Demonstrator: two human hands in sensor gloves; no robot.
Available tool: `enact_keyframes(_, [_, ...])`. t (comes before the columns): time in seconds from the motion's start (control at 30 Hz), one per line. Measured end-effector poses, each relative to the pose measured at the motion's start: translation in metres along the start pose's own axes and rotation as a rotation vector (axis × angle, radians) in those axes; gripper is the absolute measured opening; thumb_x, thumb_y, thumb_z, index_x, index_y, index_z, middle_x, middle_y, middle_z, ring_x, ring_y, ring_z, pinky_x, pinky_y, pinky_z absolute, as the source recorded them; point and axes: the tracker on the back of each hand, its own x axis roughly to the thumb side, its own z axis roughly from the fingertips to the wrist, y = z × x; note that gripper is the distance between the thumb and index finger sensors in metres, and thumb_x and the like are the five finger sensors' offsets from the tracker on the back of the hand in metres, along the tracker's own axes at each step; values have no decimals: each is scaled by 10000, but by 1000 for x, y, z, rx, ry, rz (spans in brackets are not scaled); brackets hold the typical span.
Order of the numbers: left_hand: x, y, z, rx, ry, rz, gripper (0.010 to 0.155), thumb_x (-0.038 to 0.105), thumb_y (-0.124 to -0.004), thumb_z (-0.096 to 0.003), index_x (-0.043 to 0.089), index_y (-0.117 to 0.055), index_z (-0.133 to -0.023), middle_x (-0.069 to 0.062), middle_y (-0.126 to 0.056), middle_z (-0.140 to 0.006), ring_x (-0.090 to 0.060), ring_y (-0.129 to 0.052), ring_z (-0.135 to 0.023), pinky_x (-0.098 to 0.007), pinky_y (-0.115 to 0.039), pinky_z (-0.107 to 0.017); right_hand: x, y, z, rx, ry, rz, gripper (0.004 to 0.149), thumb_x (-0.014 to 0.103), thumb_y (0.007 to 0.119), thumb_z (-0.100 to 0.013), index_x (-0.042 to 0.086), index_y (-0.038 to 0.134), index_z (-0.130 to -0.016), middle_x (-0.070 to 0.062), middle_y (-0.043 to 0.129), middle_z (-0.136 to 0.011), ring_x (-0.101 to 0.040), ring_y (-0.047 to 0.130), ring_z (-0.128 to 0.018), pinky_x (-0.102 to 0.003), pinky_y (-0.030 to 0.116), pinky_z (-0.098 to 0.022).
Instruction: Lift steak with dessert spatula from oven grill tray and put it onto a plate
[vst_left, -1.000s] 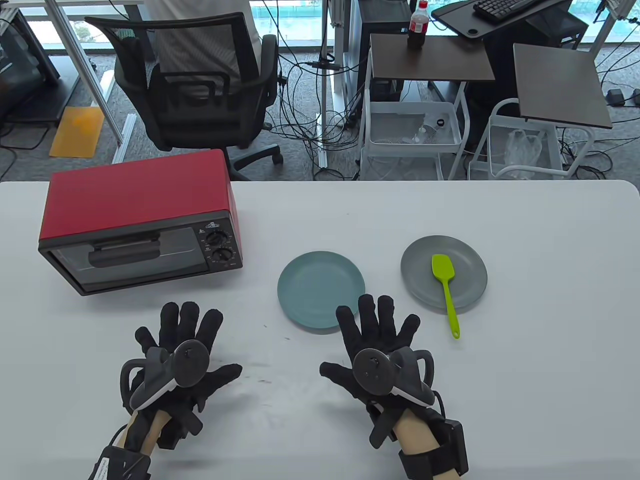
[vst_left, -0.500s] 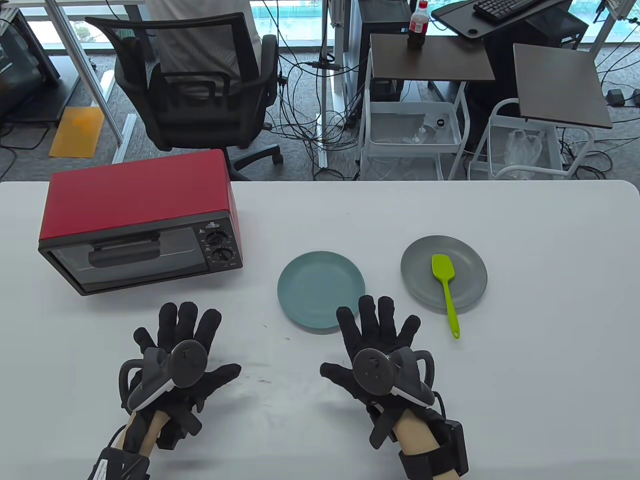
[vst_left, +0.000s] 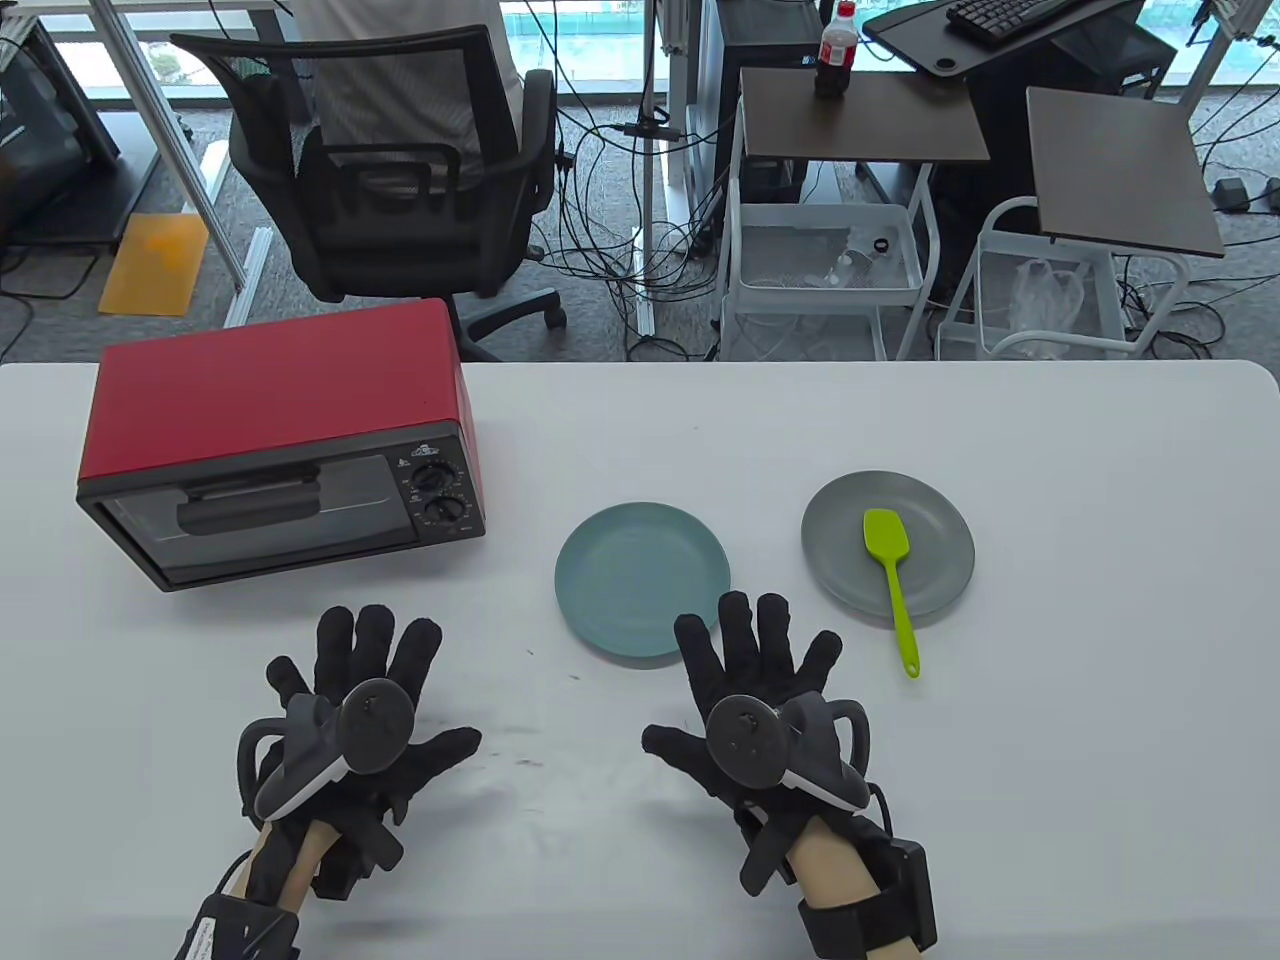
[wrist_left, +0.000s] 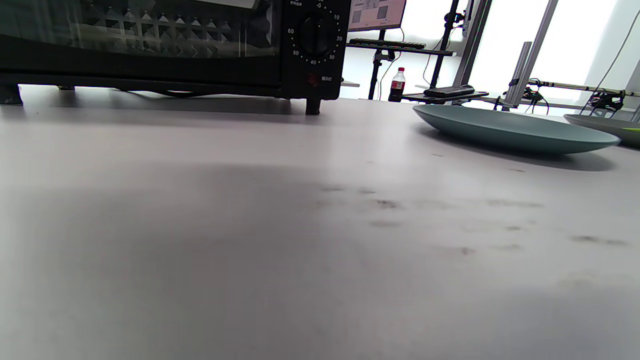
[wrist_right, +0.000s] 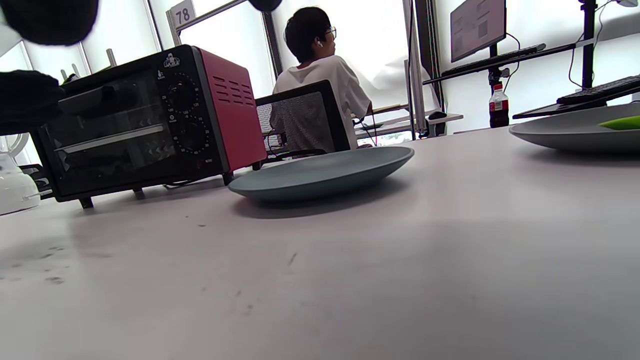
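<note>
Table view shows almost nothing different from the pictures a second and half a second back: both hands lie flat on the white table (vst_left: 1050, 800) as they did then, with only a hair's shift in the right one. That suggests the task has not begun; the oven is shut and the spatula untouched.

The left hand (vst_left: 355, 720) rests at about 7 o'clock on the table, fingers spread wide and straight, holding nothing. The right hand (vst_left: 765, 700) rests at about 6 o'clock, also spread wide and empty, its fingertips (vst_left: 733, 608) overlapping the near edge of the blue-green plate (vst_left: 630, 570).

The steak is not visible anywhere. Presumably it sits on the grill tray inside the red oven (vst_left: 270, 440) at 10 o'clock, whose dark glass door (vst_left: 260, 515) is closed; through the glass in the wrist views I can make out only a patterned back wall and a rail, no meat.

The green spatula (vst_left: 890, 570) lies at 3 o'clock with its blade on the grey plate (vst_left: 940, 520) and its handle running off the near rim onto the table. It looks like soft silicone, small-bladed, so a steak may sag over its edges.

The likely first move is opening the oven door.
</note>
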Motion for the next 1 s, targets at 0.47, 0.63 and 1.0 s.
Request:
enact_keyframes(0.47, [0,-1,-1,-14,1,9,1022,923,-550,-279,465,28,-987,11,64,-1142,-411,27,-1121,-823,-183,-670,-1,0,0,-3,2,-3,993,791,567,-481,199,169,-1172,-227,9,-1181,-528,-61,-1019,-863,80,-583])
enact_keyframes(0.63, [0,-1,-1,-28,2,26,1025,926,-548,-278,466,32,-986,11,69,-1142,-413,29,-1121,-823,-185,-671,-1,-1,0,-5,2,-4,994,789,570,-481,198,169,-1172,-228,8,-1181,-527,-60,-1019,-863,81,-584])
enact_keyframes(1.0, [-12,13,-1,13,42,135,1037,929,-567,-275,463,24,-989,11,63,-1144,-424,16,-1122,-826,-198,-673,-2,-1,2,-3,11,-2,997,789,574,-479,197,169,-1172,-228,9,-1180,-529,-59,-1017,-863,89,-587])
